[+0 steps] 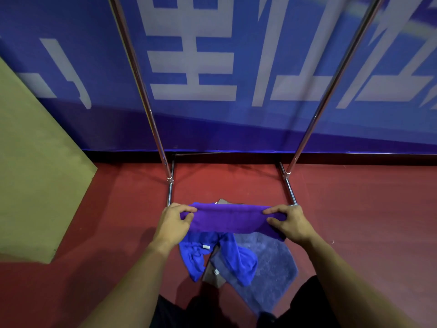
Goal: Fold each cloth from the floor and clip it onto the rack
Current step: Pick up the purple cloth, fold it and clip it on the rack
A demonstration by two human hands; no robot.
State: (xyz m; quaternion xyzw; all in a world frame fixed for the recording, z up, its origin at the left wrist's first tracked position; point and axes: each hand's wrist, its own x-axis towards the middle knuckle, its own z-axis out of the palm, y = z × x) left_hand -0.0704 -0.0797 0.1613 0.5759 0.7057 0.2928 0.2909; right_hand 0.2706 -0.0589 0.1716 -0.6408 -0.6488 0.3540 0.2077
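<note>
A purple cloth (228,218) is stretched flat and folded between my hands, above the floor. My left hand (173,221) pinches its left end and my right hand (289,222) pinches its right end. Below it on the red floor lie a crumpled blue cloth (198,254), a grey-blue cloth (272,263) and a brown-grey cloth (212,275) partly under the others. The metal rack (151,114) stands just beyond, its two uprights rising out of view; its top bar and any clips are hidden.
The rack's base rails (289,190) run along the floor on both sides of the cloth pile. A blue banner wall (212,67) stands behind the rack. A tan board (35,174) leans at the left. My dark-clothed legs (179,313) are at the bottom edge.
</note>
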